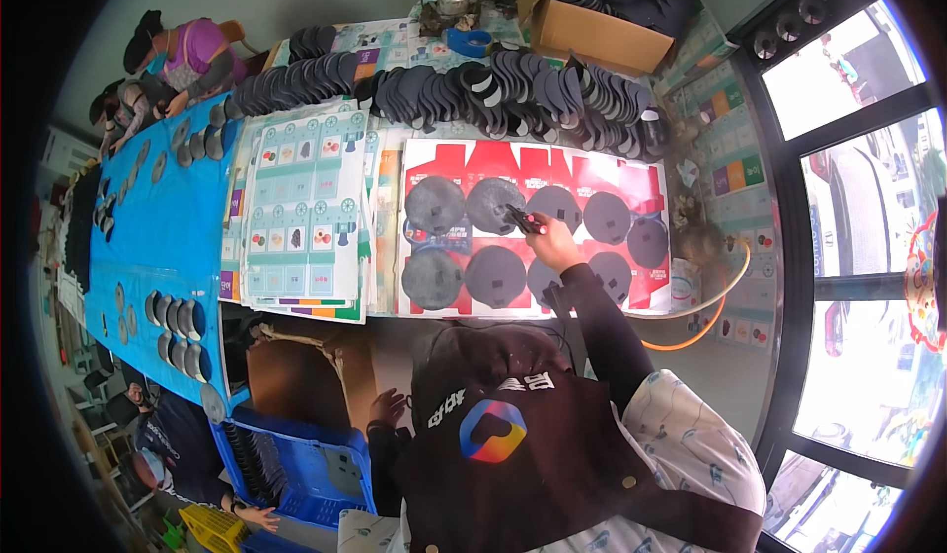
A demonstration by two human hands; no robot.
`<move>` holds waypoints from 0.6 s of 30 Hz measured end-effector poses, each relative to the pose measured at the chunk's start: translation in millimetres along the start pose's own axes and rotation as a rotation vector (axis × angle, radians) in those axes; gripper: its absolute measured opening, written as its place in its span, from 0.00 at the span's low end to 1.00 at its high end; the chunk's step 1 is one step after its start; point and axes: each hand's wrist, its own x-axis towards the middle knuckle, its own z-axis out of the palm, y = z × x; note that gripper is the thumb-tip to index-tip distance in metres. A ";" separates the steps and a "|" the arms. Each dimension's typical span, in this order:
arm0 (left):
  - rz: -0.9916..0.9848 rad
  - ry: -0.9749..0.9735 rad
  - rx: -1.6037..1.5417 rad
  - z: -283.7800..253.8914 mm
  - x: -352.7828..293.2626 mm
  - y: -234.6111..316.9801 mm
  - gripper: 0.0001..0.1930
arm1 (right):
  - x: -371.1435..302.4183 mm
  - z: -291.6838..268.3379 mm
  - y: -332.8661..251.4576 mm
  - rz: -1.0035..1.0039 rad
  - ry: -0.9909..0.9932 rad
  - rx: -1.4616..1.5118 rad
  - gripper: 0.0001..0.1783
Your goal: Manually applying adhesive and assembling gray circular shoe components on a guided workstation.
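My right hand (554, 245) is closed around a black hand tool with red parts (531, 221). Its tip meets a dark grey disc (490, 201) in the far row; the exact kind of tool is too small to make out. More round grey discs (435, 204) lie in two rows on a red-and-white printed sheet (454, 158), several with a small dark square near the middle. My right forearm partly covers the near row. Off the table's near edge, my left hand (388, 408) hangs low with its fingers apart, holding nothing.
Overlapping dark curved pieces (424, 97) line the table's back. Printed sheets (301, 208) are stacked left of the discs. An open cardboard box (597, 35) stands at the back, an orange hose (705, 326) loops at right, and a blue crate (326, 444) sits lower left. Co-workers are at left.
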 end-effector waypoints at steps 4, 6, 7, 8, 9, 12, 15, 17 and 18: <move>-0.018 0.015 -0.015 3.5 2.3 -4.9 0.21 | 7.9 2.1 10.4 -0.052 -0.162 -0.147 0.21; 0.013 -0.043 0.010 -3.0 3.6 -5.8 0.21 | 9.1 -2.4 22.5 -0.058 -0.153 -0.186 0.20; 0.045 -0.092 0.031 -9.3 3.9 -9.8 0.21 | 7.8 -6.2 26.4 -0.037 -0.088 -0.204 0.19; 0.047 -0.087 0.023 -18.6 5.1 -16.5 0.21 | 7.0 -8.6 27.1 -0.020 -0.028 -0.215 0.18; 0.108 -0.139 0.147 -26.0 9.6 -20.0 0.21 | 7.9 -10.6 29.2 0.015 0.037 -0.205 0.17; 0.027 -0.176 -0.005 -17.4 11.9 -26.1 0.22 | 3.5 -22.0 18.0 0.033 0.089 -0.235 0.17; 0.064 -0.175 0.084 -14.9 4.0 -31.5 0.22 | -1.2 -25.5 19.2 0.036 -0.034 -0.232 0.17; 0.071 -0.168 0.093 -4.6 0.0 -32.4 0.22 | -2.7 -17.5 45.4 -0.009 -0.063 -0.148 0.17; 0.066 -0.169 0.098 1.6 -2.3 -32.3 0.22 | -2.6 -12.2 62.6 -0.057 -0.090 -0.063 0.18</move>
